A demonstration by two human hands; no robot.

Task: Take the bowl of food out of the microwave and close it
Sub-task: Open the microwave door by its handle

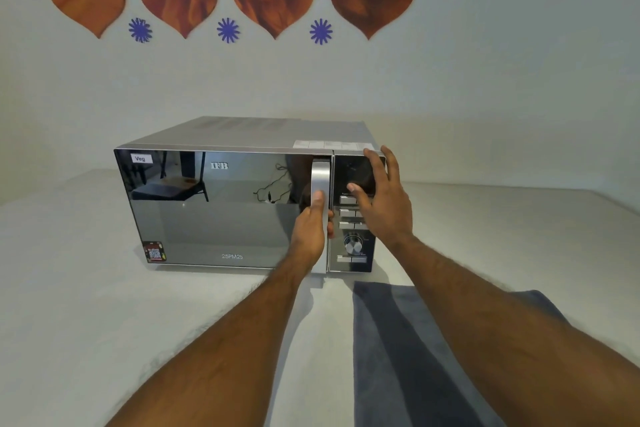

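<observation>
A silver microwave [214, 204] with a dark mirrored door stands on a pale counter, and its door is shut. My left hand [311, 229] is wrapped around the vertical silver door handle [320, 177]. With fingers spread, my right hand [381, 198] lies flat against the control panel [353, 246] at the microwave's right end. The mirrored door hides the inside, so no bowl of food is visible.
A dark grey cloth [398, 340] lies on the counter [104, 305] in front of the microwave, under my right forearm. Behind stands a white wall [485, 80] with orange leaf-shaped decorations and blue star shapes.
</observation>
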